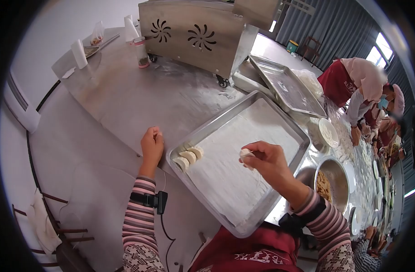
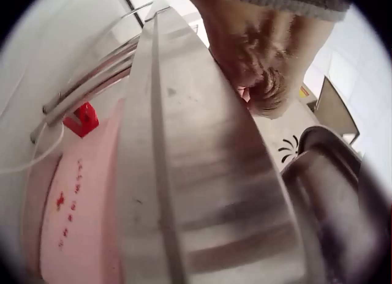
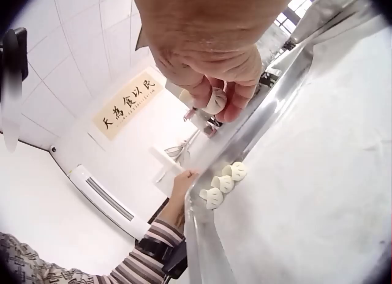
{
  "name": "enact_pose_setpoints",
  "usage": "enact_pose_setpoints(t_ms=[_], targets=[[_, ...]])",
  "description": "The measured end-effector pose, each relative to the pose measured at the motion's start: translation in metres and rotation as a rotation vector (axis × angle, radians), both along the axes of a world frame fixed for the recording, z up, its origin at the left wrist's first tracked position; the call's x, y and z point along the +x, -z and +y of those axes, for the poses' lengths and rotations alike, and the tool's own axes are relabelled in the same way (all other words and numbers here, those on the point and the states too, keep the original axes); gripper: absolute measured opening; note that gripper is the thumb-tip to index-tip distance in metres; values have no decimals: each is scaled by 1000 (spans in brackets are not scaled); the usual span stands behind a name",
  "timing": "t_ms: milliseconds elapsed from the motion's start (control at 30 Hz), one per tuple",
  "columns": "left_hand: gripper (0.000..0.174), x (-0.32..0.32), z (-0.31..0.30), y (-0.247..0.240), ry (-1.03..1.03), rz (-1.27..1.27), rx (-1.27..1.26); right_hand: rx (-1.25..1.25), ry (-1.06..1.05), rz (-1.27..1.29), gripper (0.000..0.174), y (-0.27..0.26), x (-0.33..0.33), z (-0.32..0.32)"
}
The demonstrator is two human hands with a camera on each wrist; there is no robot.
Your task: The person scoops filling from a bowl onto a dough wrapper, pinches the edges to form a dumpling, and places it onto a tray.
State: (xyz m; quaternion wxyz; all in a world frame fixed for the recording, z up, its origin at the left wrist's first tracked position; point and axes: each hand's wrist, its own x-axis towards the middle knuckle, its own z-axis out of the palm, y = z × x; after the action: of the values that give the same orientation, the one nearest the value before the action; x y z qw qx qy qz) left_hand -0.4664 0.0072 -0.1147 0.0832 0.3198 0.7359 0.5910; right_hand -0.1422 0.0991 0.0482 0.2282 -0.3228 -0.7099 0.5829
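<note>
Between its thumb and fingers, my right hand (image 1: 271, 164) pinches a small white dumpling (image 1: 246, 154), held above the lined metal tray (image 1: 243, 199). The right wrist view shows the same dumpling (image 3: 215, 101) at the fingertips of the right hand (image 3: 211, 57). Three pleated dumplings (image 1: 188, 156) stand in a row at the tray's left corner. My left hand (image 1: 152, 146), fingers loosely curled and holding nothing visible, is at the table edge left of the tray. In the left wrist view the left hand (image 2: 266, 63) is partly cut off.
A steel machine (image 1: 194, 36) on casters stands behind the tray, with a second metal tray (image 1: 291, 88) beside it. On the right are a bowl of filling (image 1: 324, 186) and a white bowl (image 1: 328, 133). Several people work along the right side. A lidded jar (image 1: 141, 53) stands by the machine.
</note>
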Motion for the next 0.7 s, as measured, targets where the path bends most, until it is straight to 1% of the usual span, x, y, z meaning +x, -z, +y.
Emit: enact_pose_setpoints(t_ms=[67, 100, 167, 233, 267, 367, 400, 467, 600, 667, 700], targets=[[18, -9, 4, 9, -63, 165, -41, -1, 10, -58, 24, 16, -24, 8], [18, -9, 6, 11, -59, 154, -45, -7, 18, -117, 25, 26, -35, 12], [18, -3, 5, 1, -115, 306, -61, -21, 31, -154, 24, 42, -56, 16], [18, 0, 5, -5, -96, 243, -64, 96, 52, -245, 22, 56, -82, 18], [19, 3, 2, -8, -82, 194, -64, 89, 55, -251, 22, 60, -88, 19], [20, 3, 2, -7, -68, 174, -50, 156, 52, -372, 25, 68, -105, 22], [20, 4, 2, -7, -63, 171, -54, 151, 56, -375, 25, 74, -107, 23], [21, 5, 1, -7, -64, 174, -33, 349, 75, -356, 24, 87, -111, 24], [23, 6, 0, -7, -56, 187, -33, 381, 52, -384, 23, 90, -115, 24], [24, 6, -1, -6, -54, 202, -21, 505, -1, -345, 21, 95, -116, 26], [24, 7, -1, -7, -55, 202, -23, 504, -2, -345, 21, 95, -116, 26]])
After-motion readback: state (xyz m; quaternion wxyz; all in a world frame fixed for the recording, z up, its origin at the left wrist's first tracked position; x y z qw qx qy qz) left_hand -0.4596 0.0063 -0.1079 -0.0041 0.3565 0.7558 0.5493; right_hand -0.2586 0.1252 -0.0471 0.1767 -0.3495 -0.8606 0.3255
